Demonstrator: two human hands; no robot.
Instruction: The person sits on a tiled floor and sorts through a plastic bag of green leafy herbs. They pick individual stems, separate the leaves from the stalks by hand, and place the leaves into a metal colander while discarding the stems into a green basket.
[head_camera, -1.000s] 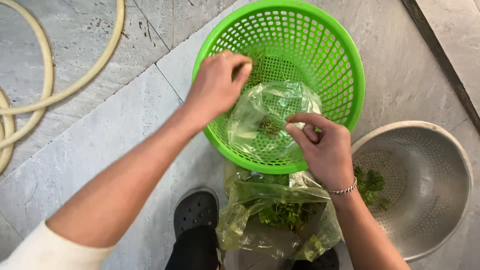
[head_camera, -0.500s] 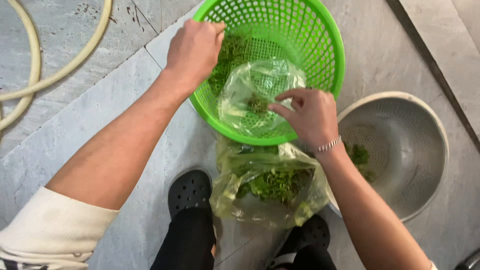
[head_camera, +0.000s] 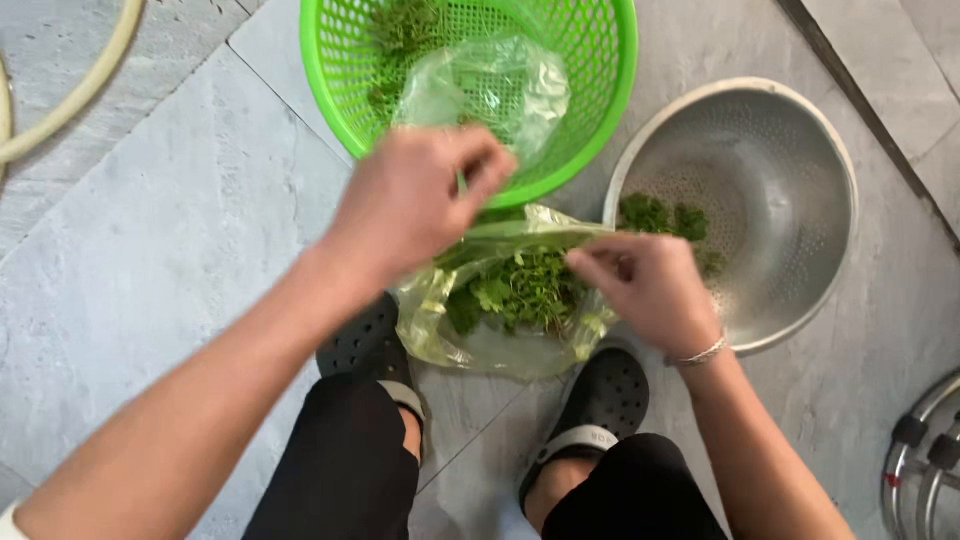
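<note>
We are crouched over a clear plastic bag of leafy greens (head_camera: 515, 295) that lies on the grey stone floor (head_camera: 160, 270) just in front of our two black clogs (head_camera: 600, 400), and we take that bag as our landmark. Our left hand (head_camera: 415, 200) hovers over the bag's far edge with its fingers bunched together; it is blurred, so we cannot tell whether they pinch a sprig or the plastic itself. Our right hand (head_camera: 650, 285), a thin bracelet (head_camera: 700, 350) at its wrist, sits at the bag's right edge with fingers curled inward toward the mouth, seemingly gripping the film, though the exact hold is hidden. The mouth appears pulled wide between the two hands, which would keep the limp plastic open and the leaves within reach. Just beyond the bag stands a green plastic basket (head_camera: 610, 110), near enough that its rim touches or overlaps the bag; inside it lie loose greens and a second, crumpled clear bag (head_camera: 490, 85). To the bag's right, close beside it, a metal colander (head_camera: 790, 200) holds a small clump of greens (head_camera: 660, 215) on its near wall. Both vessels sit within arm's reach of the bag, so little stretching is needed. Far left of the bag, a pale hose (head_camera: 75, 100) curves over the floor.
</note>
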